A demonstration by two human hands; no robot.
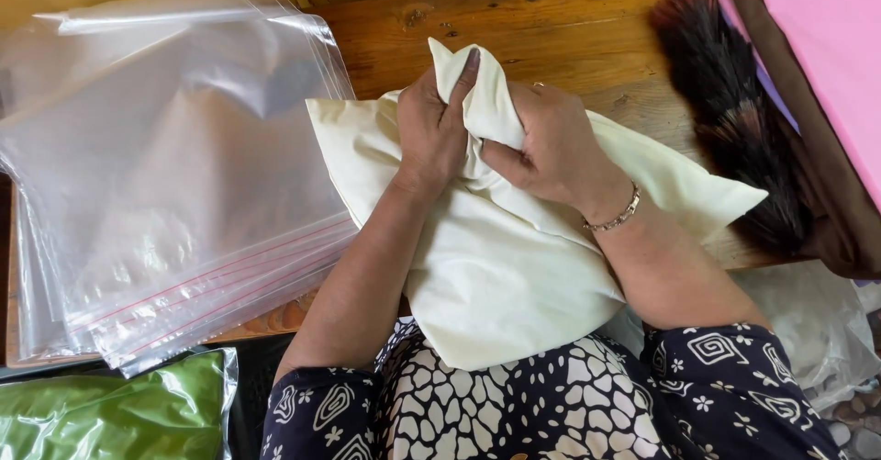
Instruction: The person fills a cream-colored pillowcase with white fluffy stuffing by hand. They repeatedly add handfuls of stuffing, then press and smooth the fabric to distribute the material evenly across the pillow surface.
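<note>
Both hands are clenched on the cream cloth pouch (500, 267): my left hand (431, 134) bunches the fabric near its top with the forefinger laid straight up along the free corner, and my right hand (551, 143) pinches a gathered fold just beside it, a thin bracelet (615, 217) at the wrist. Held this way, the loose cloth is squeezed into a neck between my fists, so whatever fills the pouch stays down in the plump lower part. That lower part hangs off the table edge and rests against my patterned dress (551, 405), which props it up while the upper part lies on the wooden table (569, 28). Down at my left, below the table, sits a green packet (110, 414) in clear wrap. Further out on the left, a stack of clear zip bags (174, 166) lies fanned on the table, their red-lined mouths turned toward me, near my left arm. Beyond my right hand a dark feathery brush (734, 120) lies beside pink cloth (817, 47) edged in brown
</note>
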